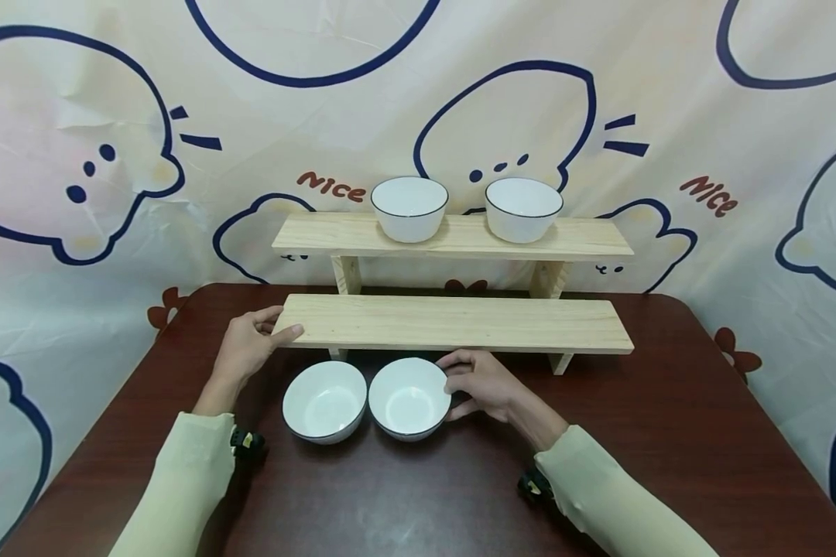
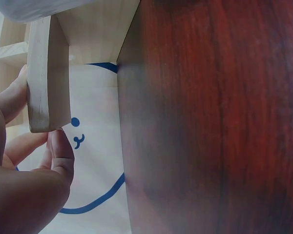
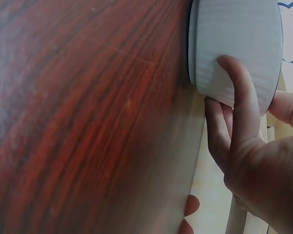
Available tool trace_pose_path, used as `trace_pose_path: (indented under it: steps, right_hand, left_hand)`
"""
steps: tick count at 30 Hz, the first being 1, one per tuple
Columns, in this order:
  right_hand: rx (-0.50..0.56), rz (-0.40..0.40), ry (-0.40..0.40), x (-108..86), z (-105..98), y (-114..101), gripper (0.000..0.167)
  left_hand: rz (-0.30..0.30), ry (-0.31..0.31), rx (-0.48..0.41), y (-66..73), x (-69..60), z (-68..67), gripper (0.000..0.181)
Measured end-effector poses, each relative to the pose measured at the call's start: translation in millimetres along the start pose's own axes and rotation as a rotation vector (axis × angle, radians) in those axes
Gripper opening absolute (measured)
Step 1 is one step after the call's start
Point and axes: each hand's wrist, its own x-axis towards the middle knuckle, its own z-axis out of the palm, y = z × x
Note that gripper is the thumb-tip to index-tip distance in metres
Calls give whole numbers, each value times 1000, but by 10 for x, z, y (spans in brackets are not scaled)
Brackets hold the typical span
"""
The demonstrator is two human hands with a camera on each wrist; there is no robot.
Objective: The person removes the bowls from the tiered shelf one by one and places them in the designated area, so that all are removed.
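In the head view my left hand (image 1: 245, 348) pinches the left end of the lower wooden shelf board (image 1: 453, 323), thumb on top and fingers at its edge. The left wrist view shows that board end (image 2: 49, 92) between thumb and fingers of my left hand (image 2: 31, 170). My right hand (image 1: 486, 384) grips the right side of a white bowl (image 1: 409, 398) in front of the shelf. A second white bowl (image 1: 324, 402) stands close on its left. In the right wrist view the fingers of my right hand (image 3: 259, 141) curl round the bowl's ribbed side (image 3: 239, 44).
Two more white bowls, one left (image 1: 409, 209) and one right (image 1: 524, 210), stand on the upper shelf board (image 1: 320, 234). The shelf rests on a dark red-brown table (image 1: 404, 510). Behind hangs a printed cloth (image 1: 306, 131) with blue outlines.
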Motion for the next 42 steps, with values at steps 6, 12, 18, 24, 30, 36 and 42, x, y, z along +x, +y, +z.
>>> trace_pose_path:
  steps: [6, 12, 18, 24, 30, 36, 42]
  right_hand:
    - [3, 2, -12, 8, 3, 6, 47]
    - [-6, 13, -11, 12, 3, 10, 46]
    - [-7, 8, -12, 22, -11, 26, 45]
    - [-11, 18, -14, 12, -29, 3, 43]
    - [-16, 12, -9, -7, -64, -36, 40]
    - [-16, 10, -25, -35, -114, -65, 43]
    - [-8, 6, -37, -87, -211, -175, 43]
  left_hand:
    - [-3, 3, -2, 4, -1, -4, 68]
    - [-10, 5, 0, 1, 2, -1, 68]
    - [-6, 10, -7, 2, -1, 2, 67]
    - [-9, 6, -10, 3, -4, 3, 67]
    - [-11, 9, -12, 0, -10, 4, 67]
    - [-9, 6, -15, -2, -15, 2, 68]
    - [-9, 6, -11, 4, -12, 4, 68]
